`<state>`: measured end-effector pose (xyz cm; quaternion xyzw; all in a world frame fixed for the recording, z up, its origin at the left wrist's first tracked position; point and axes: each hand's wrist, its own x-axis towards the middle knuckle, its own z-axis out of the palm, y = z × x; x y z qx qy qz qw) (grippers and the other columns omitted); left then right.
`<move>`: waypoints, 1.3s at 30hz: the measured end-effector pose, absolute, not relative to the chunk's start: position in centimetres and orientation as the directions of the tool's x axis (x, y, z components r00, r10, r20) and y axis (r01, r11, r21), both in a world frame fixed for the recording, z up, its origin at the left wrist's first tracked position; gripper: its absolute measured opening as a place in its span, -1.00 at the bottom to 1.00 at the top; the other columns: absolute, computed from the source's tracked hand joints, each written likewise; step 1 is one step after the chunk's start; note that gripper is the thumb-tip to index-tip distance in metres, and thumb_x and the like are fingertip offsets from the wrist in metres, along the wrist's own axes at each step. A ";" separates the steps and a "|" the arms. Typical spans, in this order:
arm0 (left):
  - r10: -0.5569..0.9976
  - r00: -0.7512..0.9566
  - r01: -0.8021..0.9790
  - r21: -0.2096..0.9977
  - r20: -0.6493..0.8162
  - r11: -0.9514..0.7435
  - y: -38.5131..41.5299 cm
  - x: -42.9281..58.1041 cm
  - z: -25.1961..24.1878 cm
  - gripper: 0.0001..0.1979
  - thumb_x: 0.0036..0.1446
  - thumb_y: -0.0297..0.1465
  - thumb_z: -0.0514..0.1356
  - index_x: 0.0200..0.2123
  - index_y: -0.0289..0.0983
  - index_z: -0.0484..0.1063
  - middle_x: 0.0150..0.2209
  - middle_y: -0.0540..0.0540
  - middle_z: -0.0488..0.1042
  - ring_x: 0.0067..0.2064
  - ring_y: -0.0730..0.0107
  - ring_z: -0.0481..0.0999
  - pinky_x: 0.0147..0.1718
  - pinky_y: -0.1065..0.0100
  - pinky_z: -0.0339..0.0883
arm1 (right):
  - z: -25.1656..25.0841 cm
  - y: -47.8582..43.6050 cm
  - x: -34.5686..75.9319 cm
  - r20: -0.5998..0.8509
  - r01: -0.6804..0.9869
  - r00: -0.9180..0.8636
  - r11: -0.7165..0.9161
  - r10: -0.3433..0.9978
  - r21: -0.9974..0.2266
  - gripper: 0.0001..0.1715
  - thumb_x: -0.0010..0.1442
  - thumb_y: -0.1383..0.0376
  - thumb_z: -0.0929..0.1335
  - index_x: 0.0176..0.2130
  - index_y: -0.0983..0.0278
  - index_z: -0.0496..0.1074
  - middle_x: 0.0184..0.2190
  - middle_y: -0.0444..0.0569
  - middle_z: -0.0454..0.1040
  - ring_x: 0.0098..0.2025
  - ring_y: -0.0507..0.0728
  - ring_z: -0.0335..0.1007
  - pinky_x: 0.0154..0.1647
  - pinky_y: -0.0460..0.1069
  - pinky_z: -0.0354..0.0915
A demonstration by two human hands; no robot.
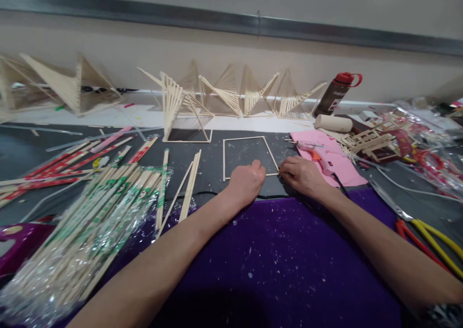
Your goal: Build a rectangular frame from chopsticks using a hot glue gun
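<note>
A square frame of thin wooden sticks lies flat on the dark grey work surface. My left hand is closed over its near side, with the fingers curled around the stick there. At the near right corner, the fingertips of my right hand pinch the frame where two sticks meet. A pink and white glue gun rests on a pink cloth, just beyond my right hand. Several loose sticks lie to the left of my left hand.
Twisted stick models stand along the back. Plastic-wrapped chopsticks cover the left side. On the right are pliers-like scissors with red and yellow handles, a bottle with a red lid and heaped wrappers. Purple cloth lies in front.
</note>
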<state>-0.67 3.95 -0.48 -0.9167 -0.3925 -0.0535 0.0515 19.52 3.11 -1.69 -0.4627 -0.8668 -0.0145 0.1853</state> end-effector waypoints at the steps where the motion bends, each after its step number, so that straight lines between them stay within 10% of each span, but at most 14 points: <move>1: 0.713 0.686 0.724 -0.041 0.142 -0.688 3.8 -0.6 -0.6 -0.76 0.12 -0.58 -0.08 -0.31 -0.38 0.38 -0.33 -0.21 0.37 -0.42 0.33 0.42 -0.54 0.35 0.20 | -1.7 3.1 19.5 0.337 0.807 -0.506 0.573 0.794 -0.141 -0.78 0.12 0.43 0.24 -0.45 0.24 0.42 -0.41 -0.02 0.44 -0.32 0.11 0.30 -0.36 -0.01 0.16; 12: 0.823 0.514 0.835 0.078 0.241 -0.545 6.1 -5.2 3.0 -0.73 0.19 -0.34 -0.02 -0.17 -0.23 0.45 -0.22 -0.10 0.50 -0.20 0.34 0.45 -0.25 0.35 0.26 | -2.2 2.9 19.8 0.382 0.797 -0.477 0.573 0.792 -0.192 -0.77 0.15 0.33 0.24 -0.43 0.22 0.45 -0.43 0.00 0.44 -0.35 0.12 0.31 -0.40 -0.01 0.17; 27: 0.875 0.481 0.852 0.270 -0.063 -0.449 5.3 -10.0 2.5 -0.73 -0.02 -0.44 0.14 -0.21 -0.20 0.49 -0.37 -0.02 0.52 -0.36 0.44 0.45 -0.39 0.45 0.21 | -2.6 3.1 20.0 0.403 0.792 -0.482 0.584 0.778 -0.179 -0.76 0.18 0.27 0.23 -0.40 0.22 0.45 -0.43 0.00 0.44 -0.35 0.12 0.31 -0.39 -0.01 0.17; 39: 0.837 0.546 0.819 0.188 0.033 -0.541 5.7 -9.8 0.9 -0.81 0.06 -0.37 0.13 -0.28 -0.16 0.52 -0.29 0.00 0.50 -0.27 0.46 0.43 -0.30 0.46 0.22 | -2.4 2.9 19.9 0.383 0.810 -0.470 0.561 0.795 -0.171 -0.75 0.18 0.27 0.23 -0.41 0.23 0.45 -0.42 0.00 0.44 -0.35 0.11 0.30 -0.40 -0.03 0.14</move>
